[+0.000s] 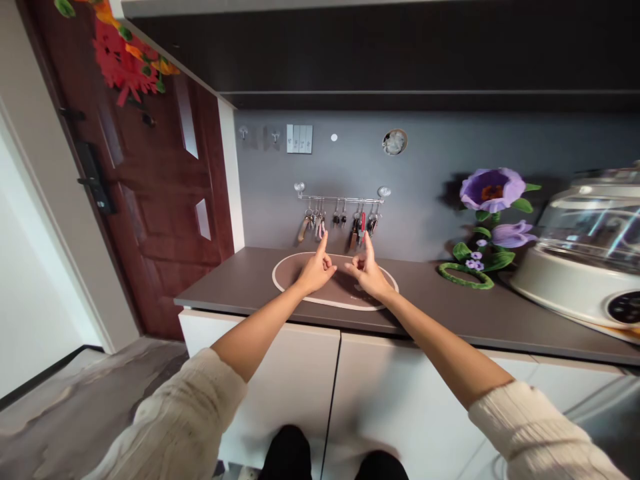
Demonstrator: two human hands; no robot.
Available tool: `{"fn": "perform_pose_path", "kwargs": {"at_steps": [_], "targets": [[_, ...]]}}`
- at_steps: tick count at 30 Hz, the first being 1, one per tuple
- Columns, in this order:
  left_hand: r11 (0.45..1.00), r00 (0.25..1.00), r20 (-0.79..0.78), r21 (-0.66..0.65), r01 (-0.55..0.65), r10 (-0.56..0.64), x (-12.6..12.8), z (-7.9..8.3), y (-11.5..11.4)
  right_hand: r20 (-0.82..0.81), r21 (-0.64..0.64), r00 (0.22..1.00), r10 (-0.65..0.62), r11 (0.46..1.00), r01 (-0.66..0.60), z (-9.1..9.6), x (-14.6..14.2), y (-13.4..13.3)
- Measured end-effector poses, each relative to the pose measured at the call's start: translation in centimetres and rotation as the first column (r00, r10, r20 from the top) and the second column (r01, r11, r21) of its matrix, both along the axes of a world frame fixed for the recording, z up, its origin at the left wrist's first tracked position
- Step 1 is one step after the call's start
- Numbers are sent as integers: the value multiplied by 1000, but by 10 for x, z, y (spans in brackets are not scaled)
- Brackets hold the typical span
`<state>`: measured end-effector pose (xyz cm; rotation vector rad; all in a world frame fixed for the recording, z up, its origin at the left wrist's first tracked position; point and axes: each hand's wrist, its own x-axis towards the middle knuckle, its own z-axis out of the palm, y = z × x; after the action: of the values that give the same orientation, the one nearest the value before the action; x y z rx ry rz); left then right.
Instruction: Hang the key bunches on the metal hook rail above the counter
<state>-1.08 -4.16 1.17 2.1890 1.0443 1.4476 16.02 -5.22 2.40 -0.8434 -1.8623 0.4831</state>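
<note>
Both my hands are raised in front of me over an oval brown mat (340,304) with a pale rim. My left hand (316,272) has its index finger stretched up and thumb out, while the other fingers curl in; nothing is in it. My right hand (369,272) mirrors this pose, also holding nothing. Just beyond the fingertips, several sets of keys hang from a metal rail (343,199) on the grey wall. A tan strap (303,230) hangs at the left end, and a red key fob (363,221) hangs behind my right index finger.
The mat lies on a dark countertop (440,313) above white cabinet doors (265,360). To the right stand a purple fabric flower (493,190) and a white appliance with a clear top (575,280). A dark shelf (390,53) overhangs the counter. A brown door (150,200) is at left.
</note>
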Motion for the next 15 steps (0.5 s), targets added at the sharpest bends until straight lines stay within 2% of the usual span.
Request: {"fn": "perform_pose_path", "kwargs": {"at_steps": [6,10,15], "targets": [[996,996,32,-21,86,-85,-19,-7,-15,162,24,987,16,1000,-21,-14,14,-16],[995,995,42,-48,89,-87,-25,-15,-15,186,52,982,-21,999,12,-19,17,-18],[990,991,78,-82,116,-109,-24,-15,-16,174,45,983,-60,998,53,-19,17,-16]]}}
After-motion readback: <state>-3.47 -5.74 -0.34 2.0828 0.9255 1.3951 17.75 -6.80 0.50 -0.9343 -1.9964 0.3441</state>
